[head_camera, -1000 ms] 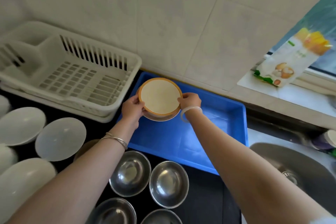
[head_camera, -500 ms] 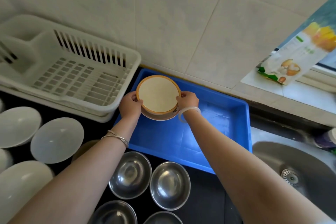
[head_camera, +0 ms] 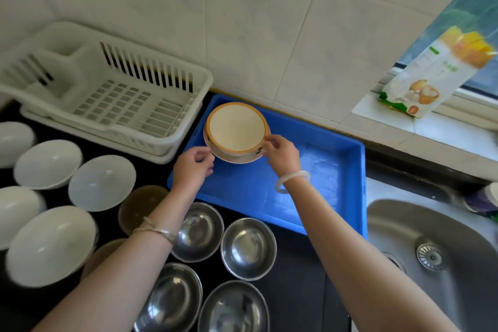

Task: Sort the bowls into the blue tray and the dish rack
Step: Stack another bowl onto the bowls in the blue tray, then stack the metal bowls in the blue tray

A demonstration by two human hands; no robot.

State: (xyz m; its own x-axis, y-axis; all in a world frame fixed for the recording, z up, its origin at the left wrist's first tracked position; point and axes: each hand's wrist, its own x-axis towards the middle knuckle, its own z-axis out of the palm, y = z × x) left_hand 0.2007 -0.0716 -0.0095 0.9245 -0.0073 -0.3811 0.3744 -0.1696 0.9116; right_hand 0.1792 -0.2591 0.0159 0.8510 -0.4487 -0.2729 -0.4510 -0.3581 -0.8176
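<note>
Blue plastic first: the blue tray (head_camera: 320,170) lies on the dark surface (head_camera: 299,291) against the tiled wall (head_camera: 269,21). Your orange-rimmed bowl (head_camera: 236,128) sits in the tray's far left corner, with a wider rim of the same colouring showing beneath it.

Your left hand (head_camera: 192,167) is at the bowl's near left edge with its fingers curled. Your right hand (head_camera: 281,155) is at the near right edge with fingertips at the rim. Both are blurred, so you cannot tell whether either one grips the bowl or only touches it.

The white dish rack (head_camera: 107,105) stands just left of the tray, its near corner close beside your left hand. In front of the tray, between and under your forearms, four steel bowls (head_camera: 248,248) stand packed together, and the far two sit just beside the tray's near wall. Left of them an amber bowl (head_camera: 140,205) lies partly under your left forearm. Several white bowls (head_camera: 102,183) crowd the surface's left side in front of the rack. The steel sink (head_camera: 431,224) lies right of the tray, and a printed packet (head_camera: 431,75) leans on the window ledge (head_camera: 444,132) beyond it.
</note>
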